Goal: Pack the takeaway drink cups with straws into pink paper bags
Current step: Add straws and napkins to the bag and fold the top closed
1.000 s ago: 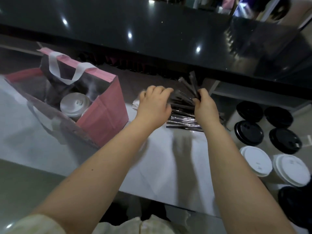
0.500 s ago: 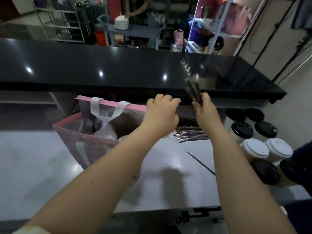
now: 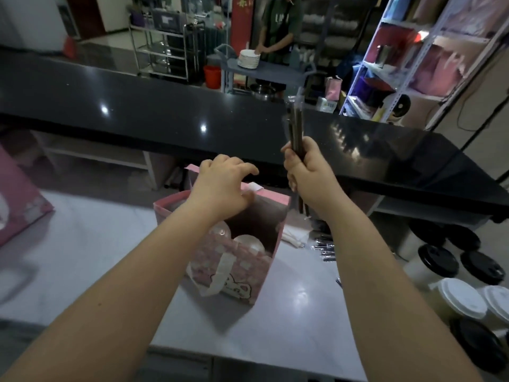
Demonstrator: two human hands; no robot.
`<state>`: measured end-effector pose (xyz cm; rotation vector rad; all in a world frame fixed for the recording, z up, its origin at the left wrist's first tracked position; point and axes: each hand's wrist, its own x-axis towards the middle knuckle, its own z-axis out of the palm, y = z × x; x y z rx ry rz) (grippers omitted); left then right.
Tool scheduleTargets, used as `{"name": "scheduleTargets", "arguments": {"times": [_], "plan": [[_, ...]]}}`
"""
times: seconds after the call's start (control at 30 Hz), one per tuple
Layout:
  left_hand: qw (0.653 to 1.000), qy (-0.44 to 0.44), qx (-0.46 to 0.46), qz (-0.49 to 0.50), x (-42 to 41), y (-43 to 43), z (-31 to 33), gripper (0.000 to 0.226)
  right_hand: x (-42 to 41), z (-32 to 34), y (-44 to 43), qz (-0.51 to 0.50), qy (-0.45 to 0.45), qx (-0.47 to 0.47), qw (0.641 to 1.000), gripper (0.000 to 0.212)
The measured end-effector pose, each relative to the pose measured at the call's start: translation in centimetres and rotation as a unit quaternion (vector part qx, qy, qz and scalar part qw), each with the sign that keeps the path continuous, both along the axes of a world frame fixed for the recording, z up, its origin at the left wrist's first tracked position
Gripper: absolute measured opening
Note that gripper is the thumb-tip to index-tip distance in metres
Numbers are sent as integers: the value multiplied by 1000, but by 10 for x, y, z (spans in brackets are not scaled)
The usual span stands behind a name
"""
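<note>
A pink paper bag (image 3: 242, 274) stands open on the white table (image 3: 82, 244), with two white-lidded cups (image 3: 249, 242) showing inside. My right hand (image 3: 308, 168) grips a few dark wrapped straws (image 3: 295, 125) upright, raised above and to the right of the bag. My left hand (image 3: 224, 186) hovers over the bag's far rim with fingers loosely curled and spread, holding nothing. Behind my right forearm, more wrapped straws (image 3: 326, 248) lie on the table.
Cups with black lids (image 3: 438, 260) and white lids (image 3: 460, 297) stand at the right. Another pink bag (image 3: 19, 199) sits at the left edge. A black counter (image 3: 165, 111) runs across behind the table. A person stacks plates far back.
My right hand has lifted a few straws off the pile and raised them upright. My left hand let go of the pile and moved over the bag. The view has tilted up.
</note>
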<state>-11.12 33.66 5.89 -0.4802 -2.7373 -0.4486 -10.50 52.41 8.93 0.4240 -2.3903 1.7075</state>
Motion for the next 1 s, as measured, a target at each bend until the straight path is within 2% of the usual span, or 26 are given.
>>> {"name": "scheduleTargets", "arguments": {"times": [0.13,0.23,0.3,0.47,0.57,0.7,0.8,0.9,1.0], "plan": [[997,-24,68,27,2,-52,-23,36,-4,-9,-35,47,-8,5,999,18],[990,19,137,-23,-1,-80,-34,23,-2,-18,-58,46,-5,18,999,18],[986,18,154,-59,-9,-92,-36,23,-2,-19,-73,36,7,24,999,19],[979,-106,109,-137,-42,-109,-32,30,1,-22,-101,31,-11,12,999,15],[973,-151,61,-166,-54,-112,-30,57,3,-38,-114,22,-37,12,999,18],[955,-196,30,-222,-58,-117,-30,83,2,-53,-110,-6,-110,106,988,16],[945,-216,-19,-246,-62,-123,-34,121,2,-60,-97,-25,-188,246,951,20],[944,-208,-33,-252,-66,-128,-37,127,-1,-67,-94,-97,-196,381,898,25],[950,-182,-21,-253,-61,-126,-39,117,-6,-69,-104,-134,-185,432,872,36]]}}
